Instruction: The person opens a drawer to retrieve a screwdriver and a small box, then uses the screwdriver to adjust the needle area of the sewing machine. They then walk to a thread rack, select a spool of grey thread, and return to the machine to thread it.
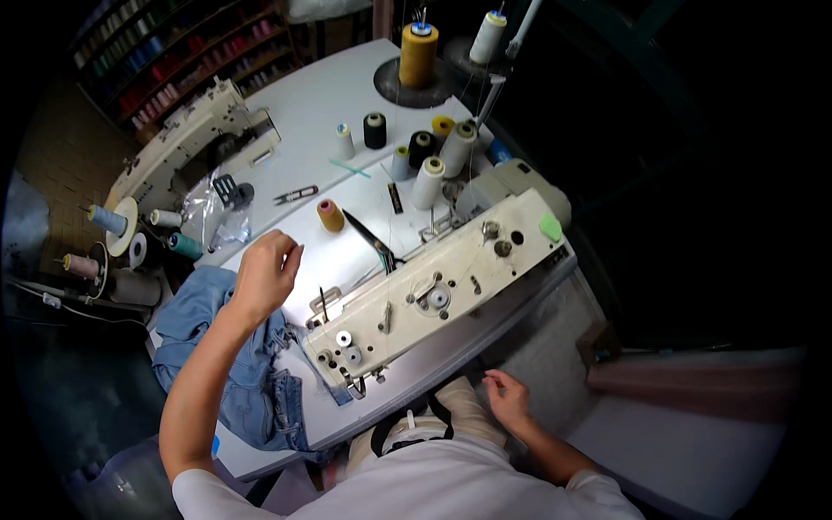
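My left hand [268, 276] is raised above the sewing table, its fingers curled in. Whether anything is pinched in it is hidden. Beneath and beside that arm lies a pair of blue denim pants [260, 394], bunched up, with one part reaching the needle end of a cream sewing machine [407, 303]. In front of the machine, near my lap, my right hand [507, 399] hangs with loosely bent fingers apart and nothing visible in them. Behind the machine, black-bladed scissors [368, 234] and a small tan thread cone [329, 216] are closest to my left hand.
Several thread cones, including a white one [428, 182] and a black one [374, 131], stand behind the machine. Thread snips [296, 195] lie on the white tabletop [299, 113]. A second sewing machine [178, 143] is at the far left. A tall mustard cone [419, 56] stands at the back.
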Demonstrator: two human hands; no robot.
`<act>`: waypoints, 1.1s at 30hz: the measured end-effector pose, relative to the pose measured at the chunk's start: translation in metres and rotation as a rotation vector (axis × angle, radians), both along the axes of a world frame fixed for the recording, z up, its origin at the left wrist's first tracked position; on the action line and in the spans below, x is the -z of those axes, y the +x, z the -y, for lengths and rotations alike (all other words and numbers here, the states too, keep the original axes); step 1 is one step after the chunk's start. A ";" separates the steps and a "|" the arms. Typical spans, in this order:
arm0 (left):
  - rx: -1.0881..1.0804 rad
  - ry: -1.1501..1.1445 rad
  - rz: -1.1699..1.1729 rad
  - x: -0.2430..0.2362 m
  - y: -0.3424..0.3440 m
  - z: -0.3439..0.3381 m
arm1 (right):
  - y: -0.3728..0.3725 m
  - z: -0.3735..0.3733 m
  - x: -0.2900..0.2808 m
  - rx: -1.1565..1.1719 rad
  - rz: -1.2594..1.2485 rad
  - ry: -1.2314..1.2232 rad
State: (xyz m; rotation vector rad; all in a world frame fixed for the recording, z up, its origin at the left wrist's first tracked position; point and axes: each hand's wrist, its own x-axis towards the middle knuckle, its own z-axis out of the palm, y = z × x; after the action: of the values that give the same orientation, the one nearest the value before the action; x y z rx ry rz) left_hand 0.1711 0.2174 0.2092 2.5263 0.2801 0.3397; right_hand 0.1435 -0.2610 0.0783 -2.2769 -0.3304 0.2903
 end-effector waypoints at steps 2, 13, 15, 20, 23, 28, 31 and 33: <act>0.026 0.046 0.121 -0.027 0.026 0.004 | 0.033 -0.001 -0.025 0.056 0.025 0.126; 0.204 0.323 0.631 -0.141 0.076 0.153 | 0.320 -0.249 -0.221 -0.393 0.572 0.438; 0.263 0.283 0.661 -0.134 0.078 0.190 | 0.360 -0.296 -0.212 -0.268 0.728 0.307; 0.339 0.069 0.582 -0.114 0.077 0.234 | 0.424 -0.312 -0.211 -0.143 0.539 0.450; 0.264 0.032 0.571 -0.104 0.076 0.248 | 0.400 -0.306 -0.273 -0.370 0.572 0.734; 0.110 0.219 0.831 -0.137 0.089 0.244 | 0.336 -0.253 -0.294 -0.728 0.727 0.792; 0.116 0.207 1.026 -0.190 0.124 0.208 | 0.314 -0.180 -0.280 -0.612 0.066 0.805; 0.309 0.374 0.679 -0.200 0.145 0.164 | 0.312 -0.172 -0.247 -0.678 0.182 0.774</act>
State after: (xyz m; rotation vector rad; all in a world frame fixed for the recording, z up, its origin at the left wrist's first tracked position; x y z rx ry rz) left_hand 0.3160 0.0535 0.4094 2.5647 -0.4701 1.1654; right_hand 0.4556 -0.0889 0.3249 -1.3734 -1.1025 0.2346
